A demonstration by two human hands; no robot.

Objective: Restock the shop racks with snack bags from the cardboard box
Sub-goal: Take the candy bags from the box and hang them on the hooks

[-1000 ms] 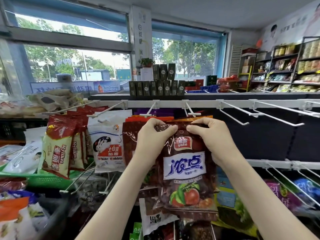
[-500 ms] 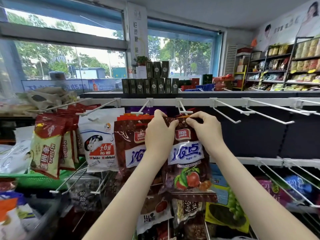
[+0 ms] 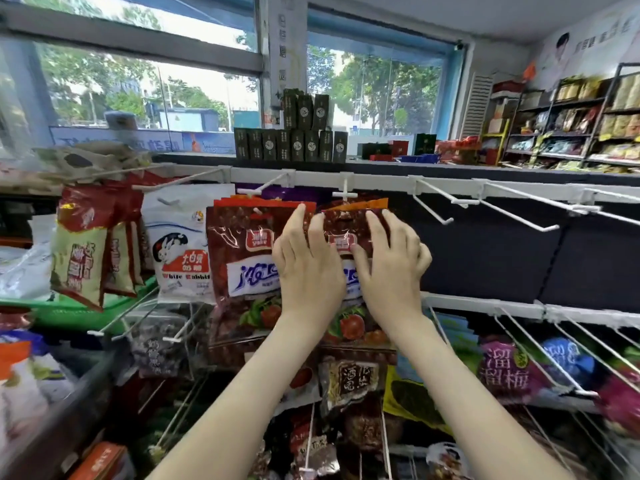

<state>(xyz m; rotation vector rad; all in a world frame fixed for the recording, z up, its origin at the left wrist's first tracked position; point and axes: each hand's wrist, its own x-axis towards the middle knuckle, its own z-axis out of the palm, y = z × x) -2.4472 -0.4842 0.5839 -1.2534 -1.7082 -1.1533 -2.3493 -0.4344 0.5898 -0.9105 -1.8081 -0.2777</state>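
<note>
Head view | my left hand [image 3: 308,271], right hand [image 3: 391,271]: fingers spread flat on bag [image 3: 341,223] | risk: unseated on hook [image 3: 344,194]; drops on release

The snack bags [image 3: 242,258] are glossy dark red, with a white band of blue lettering and red fruit below. Beside them hangs a white bag [image 3: 180,244] with a rabbit on red; the boxes [image 3: 291,145] above are dark green.

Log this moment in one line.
left hand: fingers pressing red snack bag | right hand: fingers pressing same bag | bag: hangs under white peg hook
</note>
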